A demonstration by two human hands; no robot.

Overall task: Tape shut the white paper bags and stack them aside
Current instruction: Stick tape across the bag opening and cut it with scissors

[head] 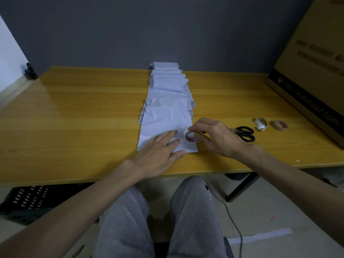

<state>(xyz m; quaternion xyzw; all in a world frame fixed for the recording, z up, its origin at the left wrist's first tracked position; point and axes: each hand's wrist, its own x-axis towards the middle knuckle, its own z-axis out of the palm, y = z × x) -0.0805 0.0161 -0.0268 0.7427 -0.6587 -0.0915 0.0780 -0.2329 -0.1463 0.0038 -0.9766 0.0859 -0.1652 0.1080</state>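
Pressing the nearest paper bag (163,125) flat near the table's (74,118) front edge with straight fingers, the left hand (158,149) may let it slide if the right hand (216,136), pinching the tape roll (190,138) on that bag, tugs sideways, leaving the strip crooked.

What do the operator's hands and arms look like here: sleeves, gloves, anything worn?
Nothing worn: the left hand and right hand show no gloves, rings or watch. The left forearm and right forearm are uncovered to the frame edge, with no sleeve in view. Grey trousers cover the legs.
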